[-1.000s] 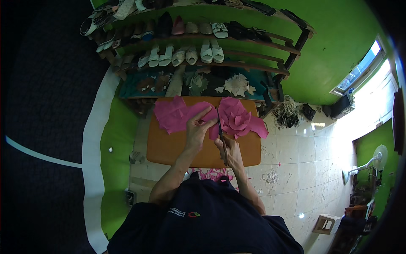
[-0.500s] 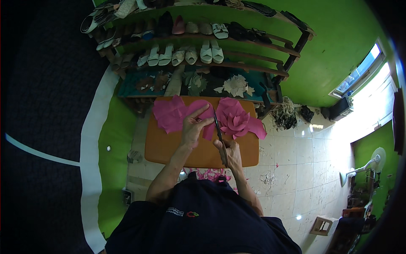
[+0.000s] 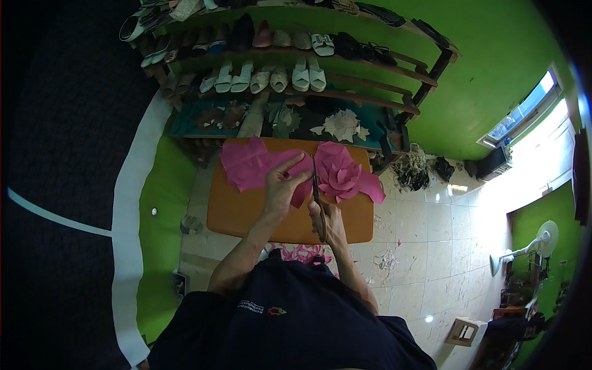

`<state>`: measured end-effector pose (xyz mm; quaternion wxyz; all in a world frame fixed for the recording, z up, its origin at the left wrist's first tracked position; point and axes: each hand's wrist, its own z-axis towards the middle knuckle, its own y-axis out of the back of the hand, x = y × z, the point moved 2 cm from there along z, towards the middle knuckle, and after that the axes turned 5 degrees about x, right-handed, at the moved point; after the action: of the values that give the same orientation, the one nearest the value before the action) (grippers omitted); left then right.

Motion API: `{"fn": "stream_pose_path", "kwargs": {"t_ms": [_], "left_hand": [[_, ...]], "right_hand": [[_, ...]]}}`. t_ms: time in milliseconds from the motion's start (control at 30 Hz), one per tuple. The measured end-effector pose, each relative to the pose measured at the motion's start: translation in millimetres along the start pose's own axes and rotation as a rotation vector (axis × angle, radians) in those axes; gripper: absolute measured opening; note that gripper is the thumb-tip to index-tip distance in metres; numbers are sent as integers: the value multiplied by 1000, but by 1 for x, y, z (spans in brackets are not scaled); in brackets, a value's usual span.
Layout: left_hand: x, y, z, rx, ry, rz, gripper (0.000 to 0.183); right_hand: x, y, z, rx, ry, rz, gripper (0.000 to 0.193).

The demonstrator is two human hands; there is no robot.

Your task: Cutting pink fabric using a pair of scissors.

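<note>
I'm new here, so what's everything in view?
Table: one, orange-brown, centre.
Scissors: one pair, dark, over table.
Held piece: one, pink, left of the scissors.
Left pile: one, pink, table's left.
Flower-like pile: one, pink, table's right.
Rack: one, brown, beyond table.
Shoes: many, mixed colours, on rack.
Scraps: many, pink and pale, on floor.
Fan: one, white, far right.
Window: one, bluish, upper right.
Left hand: one, on held piece.
Right hand: one, on scissors.
Shirt: one, dark, below.

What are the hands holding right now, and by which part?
The right hand holds the scissors by the handles. The left hand holds a pink piece near its edge beside the scissors; the exact contact is partly hidden.
</note>
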<state>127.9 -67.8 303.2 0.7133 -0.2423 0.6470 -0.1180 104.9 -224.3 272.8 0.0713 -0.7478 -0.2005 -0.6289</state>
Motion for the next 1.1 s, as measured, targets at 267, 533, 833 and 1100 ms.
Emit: {"fn": "stream_pose_path", "kwargs": {"t_ms": [267,533,833,1100], "left_hand": [[-1,0,-2,33,15,6,49],[-7,6,3,71,82,17,50],[-7,16,6,110,82,4,50],[-5,16,13,-7,36,-48,49]], "right_hand": [[-4,3,4,-41,-25,-39,70],[-13,7,5,-42,-21,-91,59],[6,10,-5,-36,-114,-154,77],[-5,1,-10,-2,-86,-58,73]]}}
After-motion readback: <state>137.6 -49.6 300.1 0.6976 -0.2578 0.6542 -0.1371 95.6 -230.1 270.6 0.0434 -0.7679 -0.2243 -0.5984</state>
